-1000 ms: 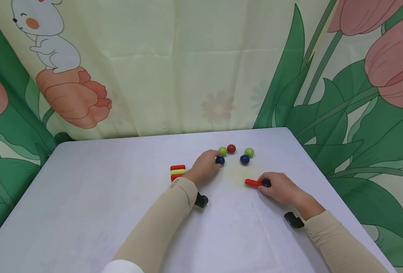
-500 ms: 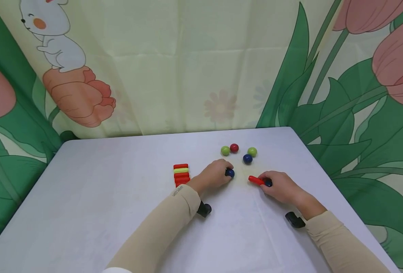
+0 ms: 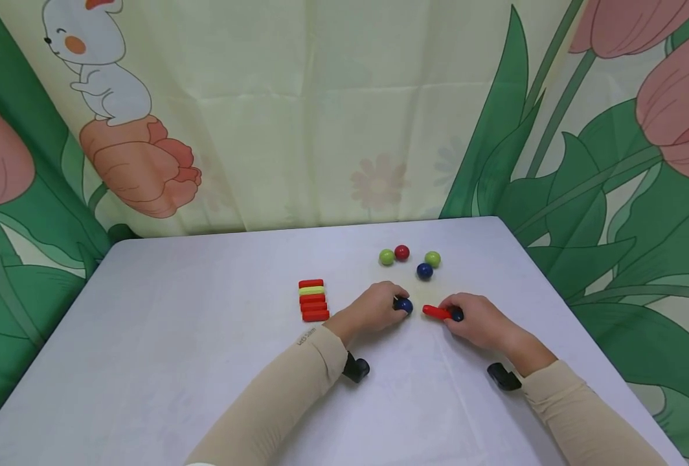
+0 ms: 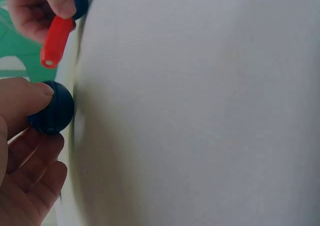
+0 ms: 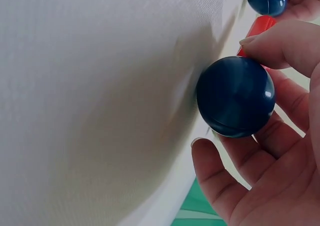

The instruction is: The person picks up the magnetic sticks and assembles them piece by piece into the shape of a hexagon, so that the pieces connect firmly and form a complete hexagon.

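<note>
My left hand (image 3: 375, 308) pinches a shiny blue ball (image 4: 56, 108) between thumb and fingers, low over the white table. Facing it on the right, my right hand (image 3: 480, 318) holds a short red rod (image 3: 436, 312), its thumb and finger at one end. A second blue ball (image 5: 237, 97) sits at that same end of the rod; the join is hidden by fingers. The rod's free end, with a small pale hole in it in the left wrist view, points towards the left hand's ball. A small gap separates the two.
Left of the hands lies a row of several short rods, red (image 3: 315, 316) and one yellow-green (image 3: 312, 291). Behind the hands rest a blue ball (image 3: 424, 271), a red ball (image 3: 401, 252) and two green balls (image 3: 386, 257). A printed curtain (image 3: 298, 129) hangs behind the table (image 3: 204, 310).
My left hand has brought its blue ball away from the group of balls, towards me and right, close to the red rod. The right hand has hardly moved.
</note>
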`<state>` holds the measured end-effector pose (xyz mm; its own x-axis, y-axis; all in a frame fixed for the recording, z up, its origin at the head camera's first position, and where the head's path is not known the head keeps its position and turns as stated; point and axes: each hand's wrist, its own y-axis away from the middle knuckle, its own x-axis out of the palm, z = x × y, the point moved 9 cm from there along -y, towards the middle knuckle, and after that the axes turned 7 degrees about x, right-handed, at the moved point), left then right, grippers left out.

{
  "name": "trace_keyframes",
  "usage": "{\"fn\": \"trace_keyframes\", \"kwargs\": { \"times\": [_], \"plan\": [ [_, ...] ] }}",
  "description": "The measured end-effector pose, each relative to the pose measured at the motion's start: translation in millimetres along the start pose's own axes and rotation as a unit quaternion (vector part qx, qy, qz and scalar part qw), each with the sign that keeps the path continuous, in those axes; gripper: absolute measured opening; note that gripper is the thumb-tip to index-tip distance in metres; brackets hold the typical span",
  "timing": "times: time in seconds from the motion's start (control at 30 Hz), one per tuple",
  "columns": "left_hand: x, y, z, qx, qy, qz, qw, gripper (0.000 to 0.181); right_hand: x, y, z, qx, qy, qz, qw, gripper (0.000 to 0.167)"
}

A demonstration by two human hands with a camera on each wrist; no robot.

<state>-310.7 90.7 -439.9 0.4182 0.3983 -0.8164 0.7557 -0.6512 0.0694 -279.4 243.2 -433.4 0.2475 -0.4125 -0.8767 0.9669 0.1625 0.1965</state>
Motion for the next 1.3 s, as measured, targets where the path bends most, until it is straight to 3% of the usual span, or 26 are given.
{"fn": "trace_keyframes", "kwargs": {
  "times": [0.43, 0.73, 1.03, 1.17, 1.3],
  "plan": [
    [3.3, -1.3, -13.3, 0.023, 0.004, -0.003, 0.9997, 0.04, -2, 3.3, 5, -0.015, 0.002, -0.002, 0.9999, 0.026],
    [7.7, -3.6, -15.1, 0.013, 0.017, 0.004, 0.9998, 0.041, -1, 7.6, 6, -0.012, 0.002, 0.006, 0.9999, 0.025],
    [8.8, -3.5, -19.7, 0.03, 0.011, -0.002, 0.9995, 0.041, 1, 3.4, 10, -0.023, 0.007, 0.005, 0.9997, 0.024],
    [2.9, 3.2, -15.9, 0.022, 0.023, -0.005, 0.9995, 0.044, 1, 3.5, 9, -0.016, 0.009, 0.007, 0.9998, 0.023],
    [-11.4, 18.0, -6.8, 0.007, 0.025, -0.009, 0.9996, 0.045, 0, 5.7, 5, -0.009, 0.008, 0.005, 0.9999, 0.024]
  ]
}}
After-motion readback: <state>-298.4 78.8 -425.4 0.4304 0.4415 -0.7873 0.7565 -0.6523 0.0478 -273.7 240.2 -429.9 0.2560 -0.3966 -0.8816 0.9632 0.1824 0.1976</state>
